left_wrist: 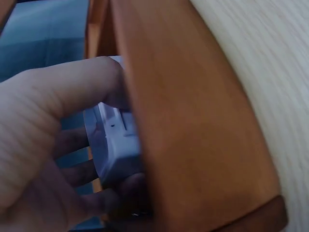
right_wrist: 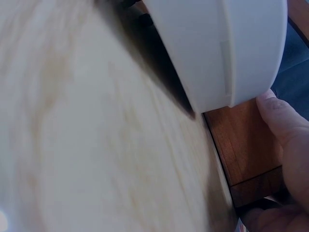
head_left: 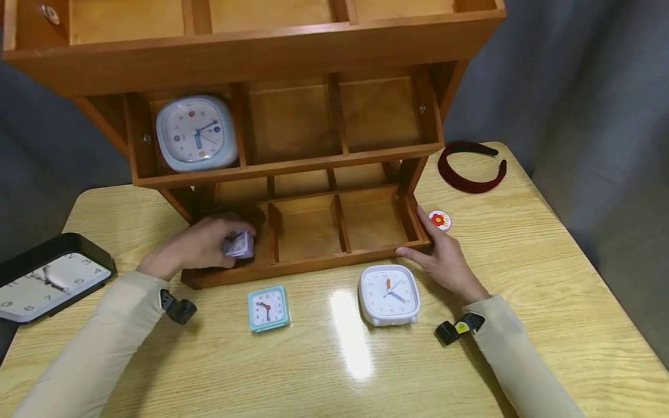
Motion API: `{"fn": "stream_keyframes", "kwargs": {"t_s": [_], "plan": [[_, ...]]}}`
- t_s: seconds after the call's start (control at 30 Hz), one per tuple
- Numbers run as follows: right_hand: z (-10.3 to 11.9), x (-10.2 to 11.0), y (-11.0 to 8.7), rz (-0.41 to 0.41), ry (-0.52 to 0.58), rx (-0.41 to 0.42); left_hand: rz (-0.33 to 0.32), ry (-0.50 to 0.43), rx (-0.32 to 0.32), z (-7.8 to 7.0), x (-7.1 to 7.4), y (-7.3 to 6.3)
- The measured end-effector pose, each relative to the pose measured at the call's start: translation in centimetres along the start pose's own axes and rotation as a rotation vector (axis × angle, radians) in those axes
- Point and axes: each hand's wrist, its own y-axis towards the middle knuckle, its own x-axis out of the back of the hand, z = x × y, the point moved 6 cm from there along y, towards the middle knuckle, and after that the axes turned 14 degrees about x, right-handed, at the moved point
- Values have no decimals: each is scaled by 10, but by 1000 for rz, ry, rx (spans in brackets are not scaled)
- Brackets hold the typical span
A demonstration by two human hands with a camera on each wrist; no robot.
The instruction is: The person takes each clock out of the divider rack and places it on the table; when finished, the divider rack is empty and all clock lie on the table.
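My left hand [head_left: 213, 239] grips a small lilac alarm clock [head_left: 241, 244] by its sides, in the left compartment of the lowest wooden drawer [head_left: 313, 260]. In the left wrist view the clock's pale casing [left_wrist: 121, 145] shows between thumb and fingers, partly behind the drawer's front wall [left_wrist: 193, 116]. At the drawer's right front corner, my right hand [head_left: 444, 255] holds on with the thumb on the front and fingers along the side. A white alarm clock [head_left: 389, 295] stands on the table beside that hand. A small turquoise clock [head_left: 269, 308] lies left of it.
A light blue clock [head_left: 197, 133] sits in the middle drawer's left compartment. The top drawer [head_left: 261, 49] juts out above. A large black-framed clock [head_left: 54, 278] is at the left; a dark red headband [head_left: 470, 184] and a round flower badge [head_left: 440, 220] lie at the right.
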Motion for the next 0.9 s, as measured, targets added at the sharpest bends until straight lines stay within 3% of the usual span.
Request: {"fn": "stream_keyframes", "kwargs": {"t_s": [0.2,0.43,0.63,0.9], "plan": [[-1,-2,-1,18,3,-13,-49,-7,-54,-23,11,-8],[-1,-1,1,22,-13,-7,-127,47,-178,-77,24,-31],[-1,0,1,28,-10,-9,-63,66,-220,-114,16,-44],[0,-1,2,28,-2,-1,-20,62,-251,-140,0,-42]]}}
